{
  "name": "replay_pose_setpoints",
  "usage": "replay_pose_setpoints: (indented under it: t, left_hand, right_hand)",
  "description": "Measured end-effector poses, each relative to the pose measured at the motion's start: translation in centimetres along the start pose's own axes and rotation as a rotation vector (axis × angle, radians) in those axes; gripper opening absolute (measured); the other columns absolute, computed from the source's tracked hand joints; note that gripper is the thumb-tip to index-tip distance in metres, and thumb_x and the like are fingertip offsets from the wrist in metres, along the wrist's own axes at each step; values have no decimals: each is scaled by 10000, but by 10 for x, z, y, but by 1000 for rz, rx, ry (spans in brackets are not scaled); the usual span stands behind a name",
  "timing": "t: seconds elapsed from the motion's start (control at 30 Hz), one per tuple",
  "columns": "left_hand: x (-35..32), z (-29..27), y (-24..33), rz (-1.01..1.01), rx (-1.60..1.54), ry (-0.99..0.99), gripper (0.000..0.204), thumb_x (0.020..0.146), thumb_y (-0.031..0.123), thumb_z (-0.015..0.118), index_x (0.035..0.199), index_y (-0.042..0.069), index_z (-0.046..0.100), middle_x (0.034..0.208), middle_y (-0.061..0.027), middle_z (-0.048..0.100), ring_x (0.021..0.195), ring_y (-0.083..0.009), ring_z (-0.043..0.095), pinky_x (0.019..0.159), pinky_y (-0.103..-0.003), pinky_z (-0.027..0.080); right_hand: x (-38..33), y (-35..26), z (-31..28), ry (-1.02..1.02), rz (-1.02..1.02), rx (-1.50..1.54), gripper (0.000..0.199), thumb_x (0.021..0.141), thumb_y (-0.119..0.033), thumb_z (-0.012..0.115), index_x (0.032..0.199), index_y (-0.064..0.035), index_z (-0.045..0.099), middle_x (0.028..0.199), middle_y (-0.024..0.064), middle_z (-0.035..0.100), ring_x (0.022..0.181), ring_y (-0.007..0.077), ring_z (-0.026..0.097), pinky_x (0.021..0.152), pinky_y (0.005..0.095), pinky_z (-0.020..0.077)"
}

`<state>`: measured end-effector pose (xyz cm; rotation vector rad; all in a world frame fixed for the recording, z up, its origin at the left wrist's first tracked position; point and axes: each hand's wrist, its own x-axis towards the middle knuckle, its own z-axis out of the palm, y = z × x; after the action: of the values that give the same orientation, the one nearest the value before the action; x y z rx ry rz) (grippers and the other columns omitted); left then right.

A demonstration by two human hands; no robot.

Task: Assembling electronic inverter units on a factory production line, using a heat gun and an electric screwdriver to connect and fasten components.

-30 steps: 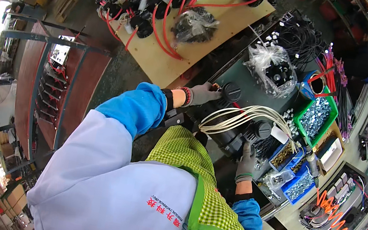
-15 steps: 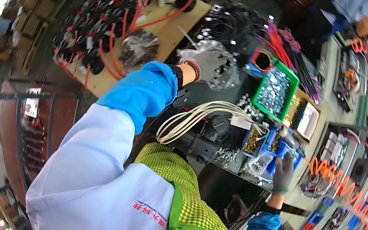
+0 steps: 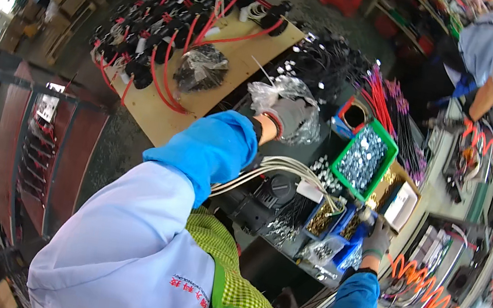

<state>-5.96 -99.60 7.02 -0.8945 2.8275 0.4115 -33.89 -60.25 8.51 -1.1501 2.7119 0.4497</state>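
My left hand (image 3: 291, 117), in a grey glove, reaches into a crumpled clear plastic bag (image 3: 269, 93) on the dark bench. Its fingertips are hidden by the bag and the back of the hand. My right hand (image 3: 377, 240), also gloved, is closed around an air screwdriver (image 3: 367, 216) above small blue bins at the right. The orange coiled hose (image 3: 407, 276) comes out beside that hand. A blue bin of brass-coloured fasteners (image 3: 321, 222) and a bag of small metal parts (image 3: 323, 249) lie to its left.
A green tray (image 3: 381, 187) of metal parts stands mid-bench. Looped cream cables (image 3: 277, 164) lie near a dark motor-like fixture (image 3: 273, 190). Black parts with red tubes (image 3: 167, 64) cover a board at the left. Another person's arm (image 3: 482, 100) is at the far right.
My right hand has moved up onto the air screwdriver and closed around it. The left hand stays at the plastic bag. The whole view has shifted as my head turned.
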Motion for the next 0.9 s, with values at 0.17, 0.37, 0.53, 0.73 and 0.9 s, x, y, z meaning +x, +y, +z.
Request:
replay_pose_setpoints:
  t: [0.17,0.37,0.53,0.73,0.9]
  left_hand:
    - [-9,-16,8,-86,-81,-33,675,774,121,682,1409,176,457,1279,-192,537,1038,-385,642,832,-480,540]
    - [-40,-26,-30,-11,-587,340,476,805,142,656,1265,152,534,1094,-131,610,987,-297,649,835,-459,525]
    - [-95,-48,-60,123,-2601,-135,164,943,159,484,1079,118,564,906,-71,608,781,-177,633,585,-269,542]
    - [-165,-53,-34,121,-2215,-356,301,987,310,564,1178,78,555,1049,-74,637,746,-61,579,577,-170,456]
    - [-217,-38,-9,48,-2020,-657,265,984,328,575,1105,93,581,1097,-71,644,703,-21,536,528,-144,406]
  right_hand:
    - [-11,8,-18,95,-159,-2,588,674,-82,693,1232,-175,530,1192,197,540,994,433,609,813,504,521]
    - [-90,1,-78,174,-95,179,519,620,-100,673,1119,-117,532,1033,183,537,904,443,600,741,512,521]
    - [-194,-22,-46,123,106,1206,564,706,-59,654,1238,4,479,912,72,568,758,203,562,654,342,492]
    - [-308,-181,-118,-310,327,1567,495,751,-11,691,1201,-55,489,771,23,545,566,102,535,443,241,416]
    - [-367,-265,-107,-238,158,1386,467,716,-102,728,1135,-34,533,769,20,541,562,77,514,472,248,437]
